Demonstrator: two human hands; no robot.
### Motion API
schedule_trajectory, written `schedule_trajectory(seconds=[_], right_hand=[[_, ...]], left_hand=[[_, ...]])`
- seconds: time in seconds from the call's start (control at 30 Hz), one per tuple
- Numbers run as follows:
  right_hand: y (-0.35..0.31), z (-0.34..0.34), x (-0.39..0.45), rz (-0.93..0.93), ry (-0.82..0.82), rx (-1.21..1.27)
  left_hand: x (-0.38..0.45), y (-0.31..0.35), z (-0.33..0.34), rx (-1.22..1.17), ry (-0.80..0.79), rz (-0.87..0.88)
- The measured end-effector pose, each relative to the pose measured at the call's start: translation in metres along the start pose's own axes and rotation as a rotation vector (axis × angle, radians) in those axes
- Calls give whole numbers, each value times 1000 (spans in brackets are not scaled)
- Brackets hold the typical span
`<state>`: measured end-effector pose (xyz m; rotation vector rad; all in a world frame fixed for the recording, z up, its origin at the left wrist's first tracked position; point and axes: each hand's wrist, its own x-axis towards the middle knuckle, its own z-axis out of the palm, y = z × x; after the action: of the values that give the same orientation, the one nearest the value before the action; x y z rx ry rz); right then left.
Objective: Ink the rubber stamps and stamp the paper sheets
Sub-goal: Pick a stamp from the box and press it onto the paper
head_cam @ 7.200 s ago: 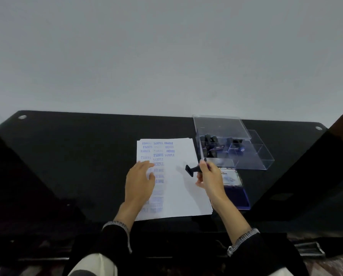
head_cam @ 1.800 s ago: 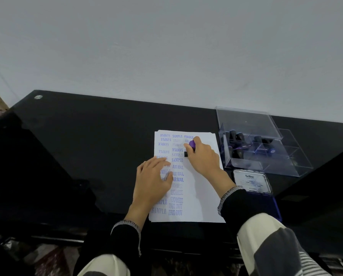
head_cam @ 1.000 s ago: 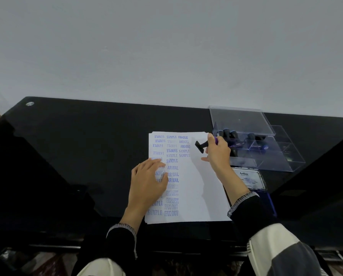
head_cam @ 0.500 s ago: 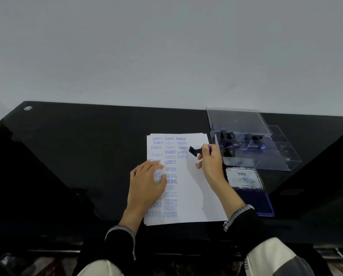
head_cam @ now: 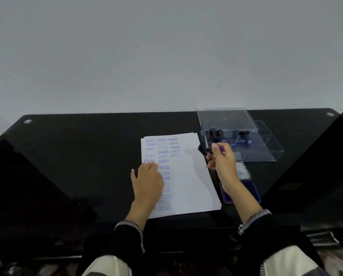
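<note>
The left hand (head_cam: pixel 147 181) lies flat, fingers straight, on the stack of paper sheets (head_cam: pixel 188 176) at centre frame. Just right of it, the right hand (head_cam: pixel 221 160) pinches a dark stamp (head_cam: pixel 204 150), lifted at the sheets' right edge. The ink pad (head_cam: pixel 244 188) sits lower right, the clear box (head_cam: pixel 252 144) above it.

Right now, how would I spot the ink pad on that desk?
Find the black glass desk and its white stamped paper stack. Right of the stack, nearer than the clear plastic stamp box, lies the flat purple ink pad, its white-labelled lid open.
</note>
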<state>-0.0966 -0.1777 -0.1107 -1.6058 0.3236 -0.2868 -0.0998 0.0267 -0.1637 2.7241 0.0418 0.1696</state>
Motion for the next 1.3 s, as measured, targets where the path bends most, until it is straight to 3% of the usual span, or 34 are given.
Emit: schedule_trajectory(seconds=[0.1,0.27,0.4,0.77,1.3], right_hand=[[-1,-27,-8,1,15,-43],[9,-83,-20,34,14,-319],[14,-115,-32,9,53,-533],[16,-117,-37,-152,-61,-1029],[24,-101,-39,-176,-18,-1201]], left_hand=[[-10,23,9,-61,7,35],[-30,60,34,-244,-113,338],[-37,75,51,-244,-156,427],[-42,76,56,-262,-120,436],[-44,77,55,-277,-109,430]])
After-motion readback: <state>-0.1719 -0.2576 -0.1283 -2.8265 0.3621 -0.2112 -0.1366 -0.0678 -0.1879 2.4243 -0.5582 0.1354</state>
